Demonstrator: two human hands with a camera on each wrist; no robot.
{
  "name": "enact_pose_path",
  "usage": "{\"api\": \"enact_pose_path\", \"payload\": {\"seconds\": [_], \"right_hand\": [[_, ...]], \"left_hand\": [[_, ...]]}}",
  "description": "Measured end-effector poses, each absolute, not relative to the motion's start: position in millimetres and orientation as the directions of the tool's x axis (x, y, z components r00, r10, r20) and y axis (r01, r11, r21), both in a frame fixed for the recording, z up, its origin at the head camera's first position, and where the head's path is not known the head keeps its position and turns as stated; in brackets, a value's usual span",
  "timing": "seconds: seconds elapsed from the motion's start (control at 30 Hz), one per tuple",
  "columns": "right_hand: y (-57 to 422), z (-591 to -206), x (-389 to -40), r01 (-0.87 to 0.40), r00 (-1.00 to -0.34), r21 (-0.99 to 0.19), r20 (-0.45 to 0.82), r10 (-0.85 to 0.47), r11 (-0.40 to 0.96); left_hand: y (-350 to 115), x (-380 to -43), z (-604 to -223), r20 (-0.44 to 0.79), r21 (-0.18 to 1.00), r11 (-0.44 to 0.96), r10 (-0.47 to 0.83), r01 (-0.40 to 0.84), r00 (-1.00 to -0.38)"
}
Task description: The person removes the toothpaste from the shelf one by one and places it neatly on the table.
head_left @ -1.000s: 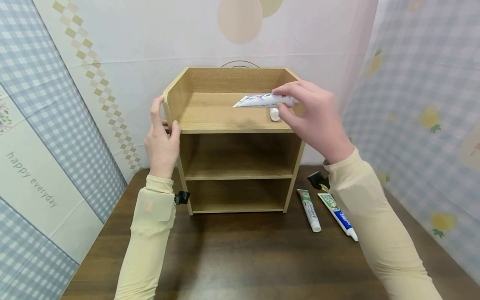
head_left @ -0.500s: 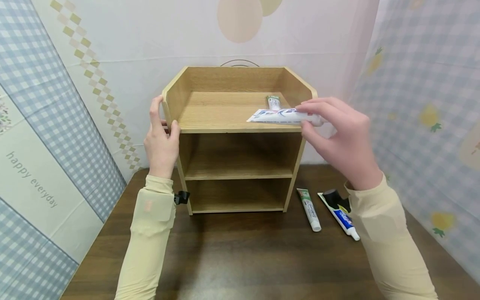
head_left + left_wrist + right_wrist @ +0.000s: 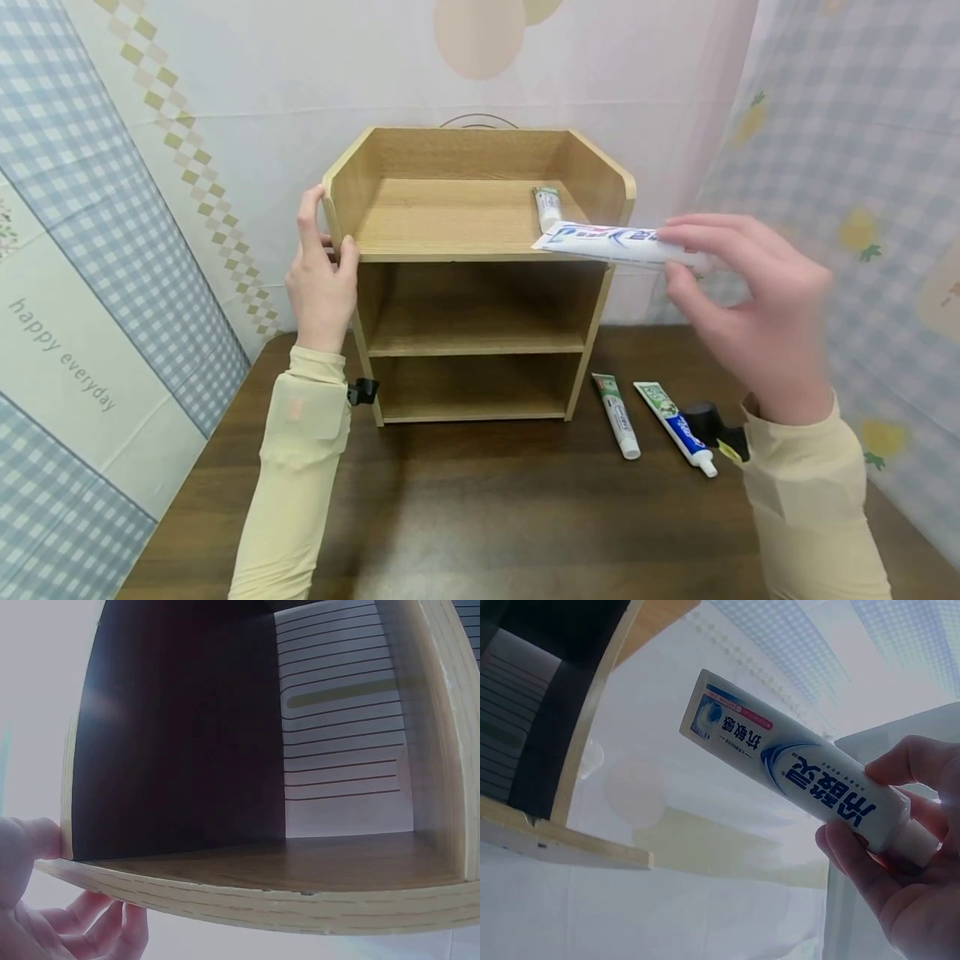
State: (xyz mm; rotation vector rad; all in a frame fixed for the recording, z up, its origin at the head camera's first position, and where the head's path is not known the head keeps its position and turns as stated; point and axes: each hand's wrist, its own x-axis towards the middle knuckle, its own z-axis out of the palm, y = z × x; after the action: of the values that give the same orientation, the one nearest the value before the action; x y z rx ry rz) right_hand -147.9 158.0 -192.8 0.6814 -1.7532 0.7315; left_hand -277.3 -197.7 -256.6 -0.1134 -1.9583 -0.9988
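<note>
- With my right hand (image 3: 757, 308) I pinch a white toothpaste tube (image 3: 600, 242) between thumb and fingertips, close to its capped end.
- The white cap (image 3: 916, 841) sits back toward my palm; the tube's body reaches out leftward past my fingertips, its flat crimped end farthest from me.
- I hold the tube in the air, nearly level; from the head it overlaps the right front corner of the wooden shelf unit (image 3: 480, 257), while the right wrist view shows the two apart.
- My left hand (image 3: 322, 283) grips the unit's left side at its front edge, thumb on the front and fingers around the outside.
- A green-topped tube (image 3: 550, 208) lies on the top shelf, toward the right.
- On the dark table (image 3: 487, 517), right of the unit, lie a green-and-white tube (image 3: 617, 417) and a green-and-blue tube (image 3: 675, 429), side by side.
</note>
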Motion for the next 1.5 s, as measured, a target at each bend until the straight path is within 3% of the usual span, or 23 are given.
{"api": "enact_pose_path", "payload": {"seconds": [0.83,1.2,1.5], "right_hand": [[183.0,-211.3,-114.2,-0.686,-0.228,-0.206,0.972,0.062,0.698],[211.1,-227.0,-111.5,-0.571,-0.242,-0.223,0.965,0.098,0.79],[225.6,-233.9,-111.6,-0.625,-0.229,-0.27,0.96,0.159,0.732]], "left_hand": [[-201.2,-274.4,-254.1,0.743,0.614,0.655,-0.291,0.441,-0.603],[-200.1,-274.1,-253.0,0.746,0.613,0.656,-0.298,0.44,-0.596],[-199.9,-274.2,-253.6,0.739,0.622,0.65,-0.303,0.437,-0.601]]}}
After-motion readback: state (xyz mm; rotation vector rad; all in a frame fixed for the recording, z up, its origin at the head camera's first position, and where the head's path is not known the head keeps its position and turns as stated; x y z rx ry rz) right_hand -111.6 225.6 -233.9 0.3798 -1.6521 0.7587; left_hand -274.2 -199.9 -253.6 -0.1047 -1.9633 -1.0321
